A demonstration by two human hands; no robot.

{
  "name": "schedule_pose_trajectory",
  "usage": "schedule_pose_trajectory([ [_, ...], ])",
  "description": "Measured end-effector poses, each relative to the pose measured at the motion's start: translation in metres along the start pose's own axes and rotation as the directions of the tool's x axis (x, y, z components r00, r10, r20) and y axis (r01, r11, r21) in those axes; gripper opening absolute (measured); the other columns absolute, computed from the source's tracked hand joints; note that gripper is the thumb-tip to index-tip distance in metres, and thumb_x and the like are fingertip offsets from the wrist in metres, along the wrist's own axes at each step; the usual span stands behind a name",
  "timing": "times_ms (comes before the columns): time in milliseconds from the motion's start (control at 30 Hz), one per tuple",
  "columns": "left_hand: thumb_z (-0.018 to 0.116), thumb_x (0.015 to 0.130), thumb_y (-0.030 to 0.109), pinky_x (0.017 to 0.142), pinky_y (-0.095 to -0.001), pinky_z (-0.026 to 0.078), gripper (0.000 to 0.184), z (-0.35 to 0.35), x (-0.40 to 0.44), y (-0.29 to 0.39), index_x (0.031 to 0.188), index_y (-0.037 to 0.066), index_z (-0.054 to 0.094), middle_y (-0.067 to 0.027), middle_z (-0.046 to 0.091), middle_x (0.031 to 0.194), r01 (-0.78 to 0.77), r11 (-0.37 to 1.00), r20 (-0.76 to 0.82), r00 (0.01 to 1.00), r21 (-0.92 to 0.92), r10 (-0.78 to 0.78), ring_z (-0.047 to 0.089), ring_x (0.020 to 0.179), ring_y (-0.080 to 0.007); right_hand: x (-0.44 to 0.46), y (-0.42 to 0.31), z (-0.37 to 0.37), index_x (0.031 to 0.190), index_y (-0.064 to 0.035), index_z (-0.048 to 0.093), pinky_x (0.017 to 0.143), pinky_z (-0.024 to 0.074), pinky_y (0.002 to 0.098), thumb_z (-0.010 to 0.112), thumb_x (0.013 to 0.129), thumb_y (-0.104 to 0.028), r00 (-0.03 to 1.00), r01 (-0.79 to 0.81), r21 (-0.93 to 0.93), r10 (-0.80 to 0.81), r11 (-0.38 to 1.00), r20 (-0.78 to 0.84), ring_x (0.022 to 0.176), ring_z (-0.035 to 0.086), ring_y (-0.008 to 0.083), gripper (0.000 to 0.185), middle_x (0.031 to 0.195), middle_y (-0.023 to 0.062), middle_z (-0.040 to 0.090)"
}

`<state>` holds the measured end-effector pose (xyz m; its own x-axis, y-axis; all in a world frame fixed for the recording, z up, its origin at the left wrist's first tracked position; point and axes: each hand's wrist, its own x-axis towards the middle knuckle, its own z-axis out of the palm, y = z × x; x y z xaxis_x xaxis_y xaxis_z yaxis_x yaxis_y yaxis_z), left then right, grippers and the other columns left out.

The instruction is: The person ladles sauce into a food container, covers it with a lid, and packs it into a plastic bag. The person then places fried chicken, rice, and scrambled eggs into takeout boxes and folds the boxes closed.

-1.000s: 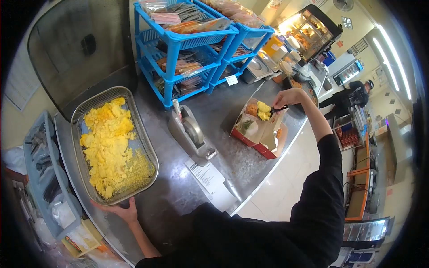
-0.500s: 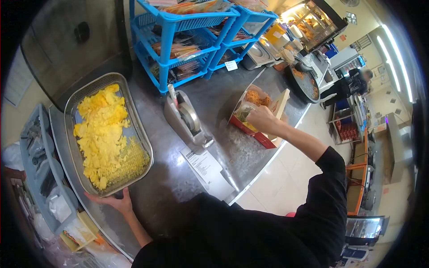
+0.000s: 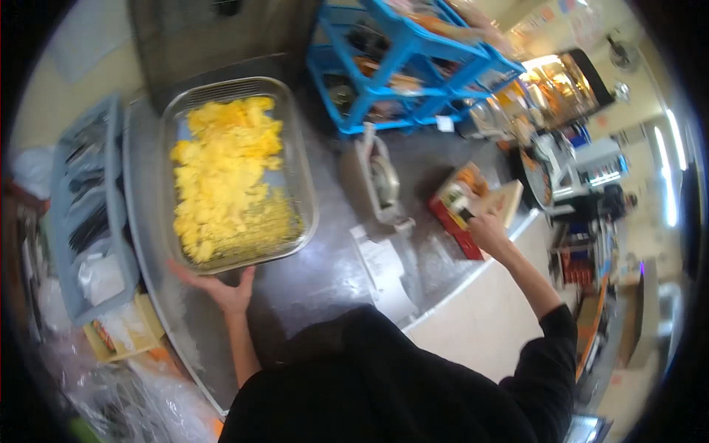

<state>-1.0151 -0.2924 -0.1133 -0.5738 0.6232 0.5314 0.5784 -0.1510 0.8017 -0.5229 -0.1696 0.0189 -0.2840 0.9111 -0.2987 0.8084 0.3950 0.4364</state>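
My left hand [image 3: 225,292] has its thumb and fingers spread against the near edge of a metal mesh-lined tray [image 3: 309,196]. Heaped in that tray is yellow food like scrambled egg [image 3: 225,173]. On the right, my right hand [image 3: 487,230] is at a red cardboard food box [image 3: 454,229], its fingers curled together by the opening. What they hold is hidden and blurred. Orange-brown food [image 3: 470,177] and something pale show inside the box. A raised cardboard flap [image 3: 504,201] stands beside my fingers.
A tape dispenser [image 3: 377,181] and a printed paper slip [image 3: 384,269] lie between the tray and the box. Blue stacked baskets [image 3: 406,88] stand behind. A grey cutlery bin [image 3: 122,214] is at the left. A dark pan [image 3: 533,177] sits at the far right.
The view has turned, so the counter things appear further right and the tray higher. My right hand has drawn back from inside the box toward its near side. My left hand stays at the tray.
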Motion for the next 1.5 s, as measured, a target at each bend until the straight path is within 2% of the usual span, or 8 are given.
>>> schedule_pose_trajectory([
  [133,0.068,0.060,0.062,0.107,-0.0467,0.004,0.125,-0.003,-0.007,-0.018,0.137,-0.001,-0.008,-0.0221,-0.002,0.143,-0.002,0.999,-0.068,0.998,-0.048,-0.001,-0.002,0.133,-0.0336,0.016,0.002,-0.089,0.076,0.0025,0.063,0.051,0.0464,0.0330,0.059,0.074,-0.012,0.949,-0.269,0.513,0.316,0.815,-0.004,0.053,0.060,0.0204,0.015,0.067,0.0159,0.062],
  [333,0.062,0.076,0.033,0.107,-0.0437,0.002,0.096,-0.008,-0.004,-0.027,0.137,-0.004,-0.003,-0.0256,-0.001,0.143,0.238,0.893,-0.012,0.965,-0.382,-0.262,-0.001,0.133,-0.0364,0.066,-0.162,-0.238,0.097,0.0001,0.058,0.051,0.0458,0.0218,0.055,0.086,-0.013,0.984,0.165,0.966,-0.105,0.198,-0.146,0.068,0.060,0.0089,0.017,0.079,0.0050,0.062],
  [400,0.061,0.077,0.030,0.107,-0.0438,0.002,0.094,-0.007,-0.008,-0.032,0.136,-0.005,-0.003,-0.0275,-0.001,0.142,0.235,0.909,0.003,0.968,-0.345,-0.249,-0.001,0.133,-0.0376,0.114,-0.248,-0.224,0.103,-0.0011,0.056,0.062,0.0484,0.0326,0.055,0.083,-0.008,0.776,0.629,0.680,-0.358,0.377,-0.519,0.073,0.063,0.0248,0.021,0.084,0.0148,0.063],
  [533,0.061,0.078,0.034,0.107,-0.0428,0.004,0.097,-0.012,-0.007,-0.033,0.136,-0.005,-0.006,-0.0280,-0.001,0.141,0.216,0.949,0.018,0.976,-0.231,-0.218,0.001,0.133,-0.0369,0.168,-0.386,-0.216,0.091,-0.0045,0.052,0.060,0.0479,0.0388,0.056,0.072,-0.004,0.654,0.688,0.300,-0.386,0.661,-0.651,0.074,0.059,0.0330,0.019,0.081,0.0144,0.058],
  [767,0.058,0.079,0.049,0.107,-0.0430,0.003,0.103,-0.014,-0.005,-0.027,0.134,-0.009,-0.006,-0.0273,0.002,0.141,0.215,0.967,0.002,0.976,-0.139,-0.216,0.002,0.133,-0.0366,0.113,-0.394,-0.203,0.088,-0.0044,0.051,0.053,0.0480,0.0368,0.056,0.068,-0.006,0.468,0.874,0.164,-0.704,0.457,-0.534,0.071,0.061,0.0267,0.020,0.076,0.0098,0.058],
  [967,0.056,0.078,0.054,0.107,-0.0445,0.003,0.104,-0.017,-0.001,-0.023,0.135,-0.009,-0.004,-0.0283,0.001,0.141,0.183,0.974,-0.003,0.983,-0.135,-0.185,0.002,0.133,-0.0380,0.113,-0.387,-0.184,0.096,-0.0006,0.056,0.055,0.0442,0.0316,0.054,0.083,-0.008,0.609,0.779,0.513,-0.631,0.362,-0.481,0.065,0.059,0.0249,0.015,0.073,0.0096,0.060],
  [1200,0.060,0.076,0.051,0.105,-0.0506,0.005,0.103,-0.014,-0.004,-0.024,0.136,-0.006,-0.002,-0.0300,0.002,0.140,0.197,0.967,-0.017,0.979,-0.162,-0.203,0.000,0.131,-0.0438,0.141,-0.374,-0.154,0.099,0.0024,0.057,0.055,0.0423,0.0239,0.050,0.090,-0.016,0.821,-0.015,0.988,-0.566,-0.156,-0.077,0.063,0.053,0.0090,0.022,0.072,0.0043,0.059],
  [1500,0.061,0.074,0.052,0.106,-0.0486,0.005,0.106,-0.012,-0.005,-0.028,0.137,-0.004,-0.004,-0.0309,-0.002,0.141,0.212,0.961,-0.025,0.975,-0.179,-0.220,-0.002,0.132,-0.0414,0.109,-0.404,-0.185,0.091,-0.0032,0.058,0.062,0.0466,0.0418,0.050,0.077,-0.006,0.676,0.735,0.482,-0.474,0.476,-0.564,0.074,0.060,0.0360,0.016,0.084,0.0179,0.062],
])
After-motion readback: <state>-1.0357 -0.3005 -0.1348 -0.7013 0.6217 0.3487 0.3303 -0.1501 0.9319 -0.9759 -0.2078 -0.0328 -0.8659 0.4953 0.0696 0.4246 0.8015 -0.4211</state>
